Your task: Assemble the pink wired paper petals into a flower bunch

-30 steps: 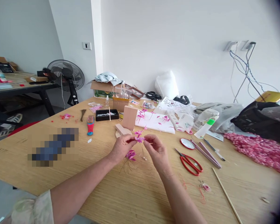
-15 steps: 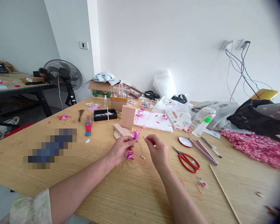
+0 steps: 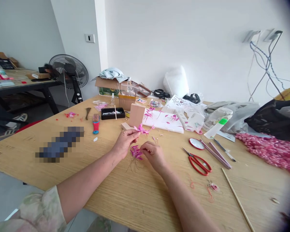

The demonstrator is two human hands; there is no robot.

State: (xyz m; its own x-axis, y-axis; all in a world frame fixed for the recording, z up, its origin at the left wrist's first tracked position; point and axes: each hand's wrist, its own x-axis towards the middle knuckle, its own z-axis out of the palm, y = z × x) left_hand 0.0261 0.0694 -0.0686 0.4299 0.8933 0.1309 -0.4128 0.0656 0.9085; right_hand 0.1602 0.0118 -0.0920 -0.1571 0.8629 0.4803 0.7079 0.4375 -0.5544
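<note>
A pink-purple artificial flower (image 3: pixel 143 129) is pinched between the thumb and fingers of my left hand (image 3: pixel 125 141), raised over the table. My right hand (image 3: pixel 154 155) is lower and to the right, its fingertips closed at the edge of a bunch of purple petals with thin wire stems (image 3: pixel 136 152) on the tabletop. Whether those fingertips grip one of the petals is hidden. Behind the left hand stands a light wooden block (image 3: pixel 136 115). A white sheet (image 3: pixel 157 125) with several pink flowers and petals lies beyond both hands.
Red-handled scissors (image 3: pixel 200 164), a round red-rimmed mirror (image 3: pixel 196 143) and a thin wooden stick (image 3: pixel 236 196) lie to the right. On the left are a red and blue brush (image 3: pixel 96 124) and a black tray (image 3: pixel 106 116). Pink fluffy material (image 3: pixel 268 151) covers the far right.
My right hand has moved down and left, from beside the held flower to the petal bunch. My left hand still holds its flower. The whole view has shifted slightly.
</note>
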